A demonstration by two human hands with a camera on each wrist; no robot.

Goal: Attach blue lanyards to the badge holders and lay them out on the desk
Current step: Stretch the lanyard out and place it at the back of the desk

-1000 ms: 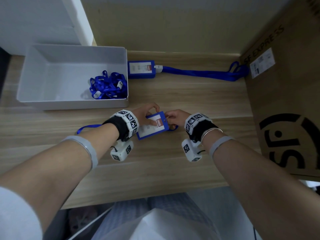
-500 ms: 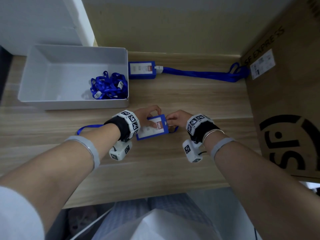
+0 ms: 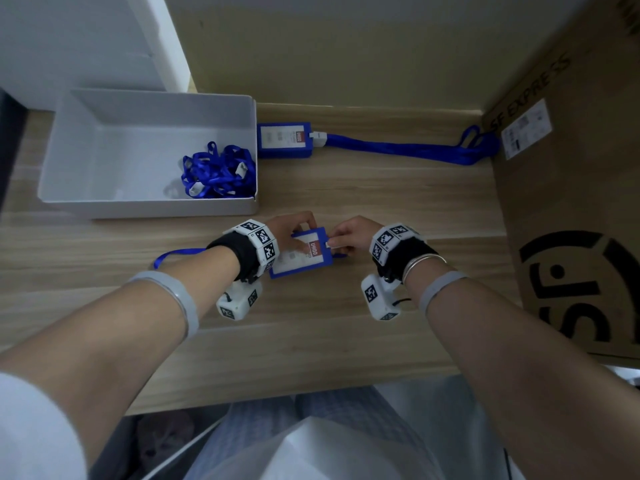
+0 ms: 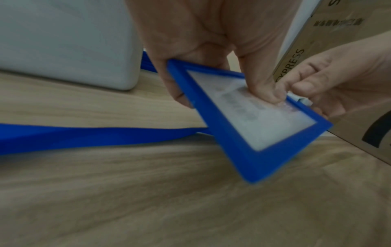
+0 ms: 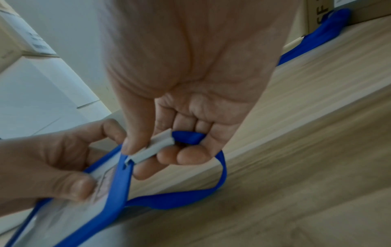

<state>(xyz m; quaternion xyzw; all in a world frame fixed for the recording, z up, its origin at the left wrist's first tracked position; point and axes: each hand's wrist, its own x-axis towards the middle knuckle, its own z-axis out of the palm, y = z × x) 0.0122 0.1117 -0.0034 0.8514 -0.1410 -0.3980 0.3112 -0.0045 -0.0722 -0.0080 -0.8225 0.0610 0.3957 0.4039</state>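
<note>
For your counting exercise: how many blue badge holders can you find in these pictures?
2. One badge holder lies at the back of the desk beside the white tray, lanyard attached. The other badge holder is held between both hands. None shows in the tray's lanyard pile.

A pale wood-grain counter fills the middle of the head view. Behind it, at 12 o'clock, rises a plain beige wall. At 11 o'clock stands a white panel. A brown cardboard box with black print walls off the 3 o'clock side. The light is dim and even.
</note>
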